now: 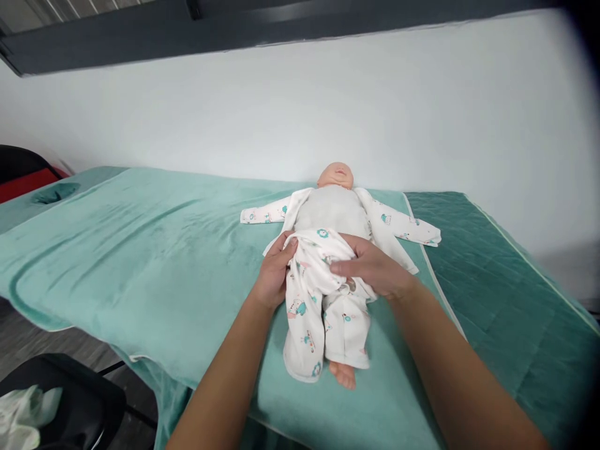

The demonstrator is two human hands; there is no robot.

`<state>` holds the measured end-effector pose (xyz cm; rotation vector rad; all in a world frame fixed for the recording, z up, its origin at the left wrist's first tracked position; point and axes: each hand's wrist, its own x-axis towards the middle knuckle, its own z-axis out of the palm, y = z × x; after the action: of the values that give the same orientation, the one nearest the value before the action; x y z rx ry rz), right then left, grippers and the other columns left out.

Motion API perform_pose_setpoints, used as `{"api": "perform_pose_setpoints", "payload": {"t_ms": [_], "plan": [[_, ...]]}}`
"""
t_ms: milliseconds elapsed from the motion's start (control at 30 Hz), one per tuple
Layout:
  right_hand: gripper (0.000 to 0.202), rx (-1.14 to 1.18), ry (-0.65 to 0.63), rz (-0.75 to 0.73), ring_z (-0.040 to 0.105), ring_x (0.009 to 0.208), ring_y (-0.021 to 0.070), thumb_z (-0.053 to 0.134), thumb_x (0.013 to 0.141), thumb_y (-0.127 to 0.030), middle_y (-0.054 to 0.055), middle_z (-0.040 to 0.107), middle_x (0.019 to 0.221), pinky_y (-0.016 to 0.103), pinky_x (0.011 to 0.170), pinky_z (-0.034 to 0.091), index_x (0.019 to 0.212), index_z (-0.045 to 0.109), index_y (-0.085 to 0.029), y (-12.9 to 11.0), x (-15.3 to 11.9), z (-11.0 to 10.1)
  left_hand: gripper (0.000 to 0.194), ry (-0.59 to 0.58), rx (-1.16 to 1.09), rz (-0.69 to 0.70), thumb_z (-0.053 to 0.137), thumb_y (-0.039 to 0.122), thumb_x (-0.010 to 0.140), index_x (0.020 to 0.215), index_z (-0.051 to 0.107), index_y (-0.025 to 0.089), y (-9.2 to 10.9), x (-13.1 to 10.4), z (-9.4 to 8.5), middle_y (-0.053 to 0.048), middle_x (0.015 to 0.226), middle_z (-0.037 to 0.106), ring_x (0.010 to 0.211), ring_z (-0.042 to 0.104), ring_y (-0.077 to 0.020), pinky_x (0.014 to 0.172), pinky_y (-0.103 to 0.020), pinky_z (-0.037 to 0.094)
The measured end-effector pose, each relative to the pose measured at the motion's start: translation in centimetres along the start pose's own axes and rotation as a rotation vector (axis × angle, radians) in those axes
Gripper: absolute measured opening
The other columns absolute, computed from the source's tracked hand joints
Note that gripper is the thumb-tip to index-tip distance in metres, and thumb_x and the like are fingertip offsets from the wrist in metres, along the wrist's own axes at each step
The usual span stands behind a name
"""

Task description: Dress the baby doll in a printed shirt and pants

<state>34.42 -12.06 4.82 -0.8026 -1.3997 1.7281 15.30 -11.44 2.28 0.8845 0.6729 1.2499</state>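
A baby doll lies on its back on the green-covered bed, head toward the wall. Its white printed jacket is spread open, both sleeves out to the sides, over a pale grey torso. White printed pants cover the legs; one foot shows below the hem on the right. My left hand pinches the left edge of the waistband, thumb on top. On the right side, my right hand grips the bunched cloth near the waist, its fingertips partly hidden by the fabric.
The bed has a light green cover and a darker green quilted part at right. A white wall rises behind it. A black chair with folded cloth stands at the lower left.
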Motion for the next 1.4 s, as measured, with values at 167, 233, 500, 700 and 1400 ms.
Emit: {"api": "perform_pose_setpoints", "payload": {"t_ms": [167,233,500,700,1400], "plan": [[0.041,-0.265,-0.144,0.096,0.067,0.086,0.0219,0.085,0.071,-0.036,0.004,0.073,0.098,0.031,0.073,0.055,0.106,0.073,-0.018,-0.5,-0.4,0.4,0.033,0.048,0.093,0.007,0.071,0.051,0.083,0.088,0.061,0.019,-0.2,-0.1,-0.1,0.003,0.072,0.059,0.064,0.054,-0.0102,0.063,-0.021,0.044],[0.034,-0.189,-0.081,0.08,0.067,0.085,0.0208,0.083,0.075,-0.038,0.005,0.073,0.096,0.03,0.074,0.055,0.1,0.074,-0.017,-0.1,-0.3,0.7,0.038,0.068,0.164,0.021,0.07,0.056,0.082,0.088,0.064,0.019,-0.2,-0.1,-0.3,0.001,0.075,0.062,0.068,0.057,-0.0122,0.065,-0.023,0.045],[0.038,0.203,0.212,-0.022,0.069,0.077,0.0206,0.084,0.073,-0.041,0.005,0.074,0.088,0.029,0.068,0.055,0.1,0.069,-0.018,1.1,0.5,1.0,0.052,-0.231,0.21,-0.072,0.087,0.035,0.067,0.111,0.069,0.015,0.0,-0.2,-0.8,-0.007,0.096,0.072,0.084,0.066,-0.021,0.075,-0.028,0.051],[0.042,-0.081,0.012,0.031,0.067,0.087,0.0197,0.081,0.078,-0.041,0.004,0.072,0.099,0.028,0.075,0.052,0.11,0.07,-0.017,0.1,0.2,1.2,0.036,-0.061,-0.041,0.02,0.081,0.036,0.075,0.103,0.068,0.018,-0.4,-0.2,-0.7,-0.004,0.09,0.072,0.088,0.069,-0.0212,0.082,-0.029,0.052],[0.039,0.138,0.168,-0.074,0.07,0.095,0.0225,0.078,0.082,-0.041,0.006,0.074,0.103,0.032,0.083,0.055,0.113,0.07,-0.019,0.8,0.5,1.6,0.04,-0.149,0.1,0.027,0.077,0.036,0.08,0.114,0.069,0.016,-0.4,-0.6,-0.1,-0.007,0.097,0.073,0.081,0.066,-0.0178,0.073,-0.026,0.051]]}}
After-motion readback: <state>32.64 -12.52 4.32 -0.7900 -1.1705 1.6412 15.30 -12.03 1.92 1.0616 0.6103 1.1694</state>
